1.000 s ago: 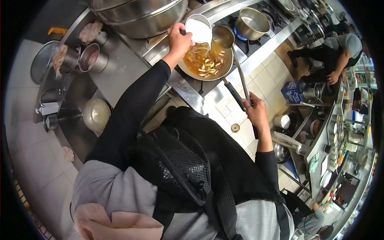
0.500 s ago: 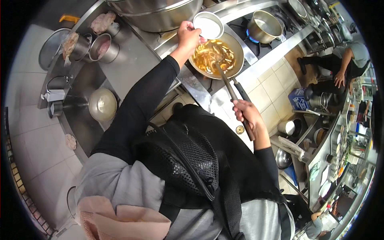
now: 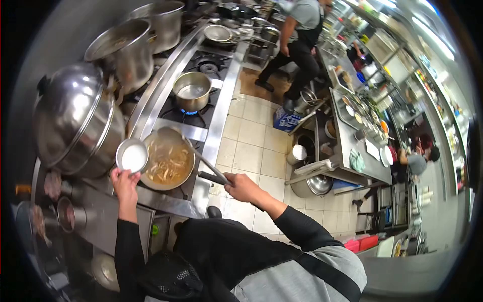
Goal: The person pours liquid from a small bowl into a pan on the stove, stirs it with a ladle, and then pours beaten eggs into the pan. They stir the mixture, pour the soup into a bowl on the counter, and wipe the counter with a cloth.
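My left hand (image 3: 126, 187) is closed on the rim of a small metal bowl (image 3: 134, 157) of white liquid, held at the pan's left edge. My right hand (image 3: 244, 188) is closed around the long handle of a ladle (image 3: 205, 160), whose head is at the far side of the pan. The pan's dark handle (image 3: 211, 177) runs right up to the same hand. In the frying pan (image 3: 187, 183), on the stove, a brown broth with sliced pale pieces (image 3: 168, 163) steams.
A saucepan (image 3: 192, 90) sits over a blue flame on the burner beyond. Large steel pots (image 3: 121, 55) and a domed steamer (image 3: 75, 121) line the left. A person (image 3: 302, 40) stands farther up the aisle. A steel worktable (image 3: 359, 161) is on the right.
My view has swung right along the stove. The ladle has shifted from the middle of the pan to its far side, and my right hand is now beside the pan handle. The bowl remains in my left hand.
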`<state>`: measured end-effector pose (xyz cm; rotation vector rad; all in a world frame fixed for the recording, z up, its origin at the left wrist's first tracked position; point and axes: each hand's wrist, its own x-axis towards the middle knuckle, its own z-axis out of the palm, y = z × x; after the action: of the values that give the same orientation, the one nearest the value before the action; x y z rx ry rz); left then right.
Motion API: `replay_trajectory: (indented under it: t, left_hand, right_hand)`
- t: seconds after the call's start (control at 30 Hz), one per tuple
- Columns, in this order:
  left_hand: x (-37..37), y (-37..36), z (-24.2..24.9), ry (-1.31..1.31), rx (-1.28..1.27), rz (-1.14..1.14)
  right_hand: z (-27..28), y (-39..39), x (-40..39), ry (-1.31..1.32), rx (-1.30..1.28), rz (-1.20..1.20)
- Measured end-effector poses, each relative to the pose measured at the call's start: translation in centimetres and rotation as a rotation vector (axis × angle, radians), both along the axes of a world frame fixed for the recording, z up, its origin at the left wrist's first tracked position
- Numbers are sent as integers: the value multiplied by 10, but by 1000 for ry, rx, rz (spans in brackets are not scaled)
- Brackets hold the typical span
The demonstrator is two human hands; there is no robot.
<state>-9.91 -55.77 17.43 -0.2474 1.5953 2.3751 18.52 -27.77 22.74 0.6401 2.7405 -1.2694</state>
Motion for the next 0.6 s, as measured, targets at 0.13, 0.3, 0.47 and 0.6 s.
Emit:
replay_trajectory:
  t: [0.13, 0.3, 0.47, 0.6]
  left_hand:
    - [7, -11, -3, 10, 34, -3]
    - [19, -17, -10, -44, 67, 16]
    - [26, -26, -18, -70, 40, 14]
    - [25, -58, -56, -75, 36, -8]
  right_hand:
    - [-27, 2, 2, -11, 160, 56]
    - [-18, -16, -2, -256, -165, 60]
    - [-16, -29, -11, -308, -1116, -194]
    - [-13, -29, -2, -247, -925, -232]
